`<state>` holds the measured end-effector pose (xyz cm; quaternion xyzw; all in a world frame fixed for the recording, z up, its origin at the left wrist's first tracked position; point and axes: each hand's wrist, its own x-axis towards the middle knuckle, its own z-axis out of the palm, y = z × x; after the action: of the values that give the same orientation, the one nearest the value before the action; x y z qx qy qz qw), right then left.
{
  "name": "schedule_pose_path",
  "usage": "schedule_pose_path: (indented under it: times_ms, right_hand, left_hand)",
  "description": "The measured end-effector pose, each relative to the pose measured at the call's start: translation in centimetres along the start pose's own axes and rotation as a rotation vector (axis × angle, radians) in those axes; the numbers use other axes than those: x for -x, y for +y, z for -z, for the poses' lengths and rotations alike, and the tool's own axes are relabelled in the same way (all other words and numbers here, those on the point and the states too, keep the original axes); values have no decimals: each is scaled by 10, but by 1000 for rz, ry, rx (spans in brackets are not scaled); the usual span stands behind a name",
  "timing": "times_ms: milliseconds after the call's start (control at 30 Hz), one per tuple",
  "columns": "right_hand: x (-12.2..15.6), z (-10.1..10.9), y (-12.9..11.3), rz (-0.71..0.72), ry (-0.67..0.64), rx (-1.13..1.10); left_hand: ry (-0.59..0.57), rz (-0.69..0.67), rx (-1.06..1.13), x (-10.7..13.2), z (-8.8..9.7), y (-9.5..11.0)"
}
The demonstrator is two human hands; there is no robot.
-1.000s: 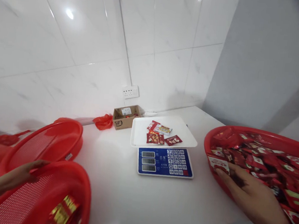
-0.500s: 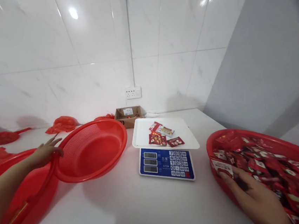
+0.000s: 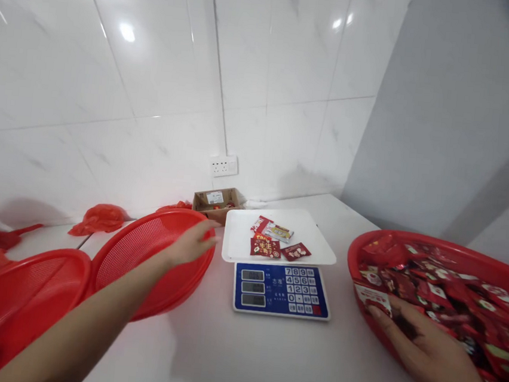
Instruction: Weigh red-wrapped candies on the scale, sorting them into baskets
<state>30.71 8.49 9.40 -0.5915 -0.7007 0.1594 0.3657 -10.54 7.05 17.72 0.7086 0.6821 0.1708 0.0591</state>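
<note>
My left hand (image 3: 192, 244) reaches over the empty-looking red perforated basket (image 3: 116, 248), its fingers stretched toward the scale's white tray (image 3: 309, 223) and nothing visible in them. On that tray lie several snack packets, among them a dark red one (image 3: 266, 248), a smaller red one (image 3: 296, 252) and a silver-and-yellow one (image 3: 278, 233). My right hand (image 3: 423, 351) pinches a red-and-white snack packet (image 3: 372, 298) between thumb and fingers, at the near left rim of a large red basin (image 3: 357, 249) heaped with red packets.
The blue keypad panel of the digital scale (image 3: 281, 289) faces me at mid-table. Behind sits an open cardboard box (image 3: 217, 202) below a wall socket (image 3: 224, 166). At left stand another red basket (image 3: 71, 263) and a red plastic bag (image 3: 103, 218).
My left hand has left the rim of the red basket and swung right, over it toward the scale. My right hand keeps its packet at nearly the same spot. The view has tilted slightly.
</note>
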Motion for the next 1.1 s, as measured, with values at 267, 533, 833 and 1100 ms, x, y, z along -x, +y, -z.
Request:
schedule_pose_path:
  times_ms: [267,533,833,1100]
  right_hand:
    - [1,4,-5,-3,-67,-54]
    - [-1,5,-4,54,-84,-51]
    - [-1,1,4,80,-70,-25]
    - [0,1,5,70,-79,3]
  left_hand:
    - [-270,-263,-6,-87,-81,76]
    - [-102,-214,-94,-100,-94,88]
    - [23,-86,-125,-94,-82,77]
    - [113,105,-142,-86,-37,45]
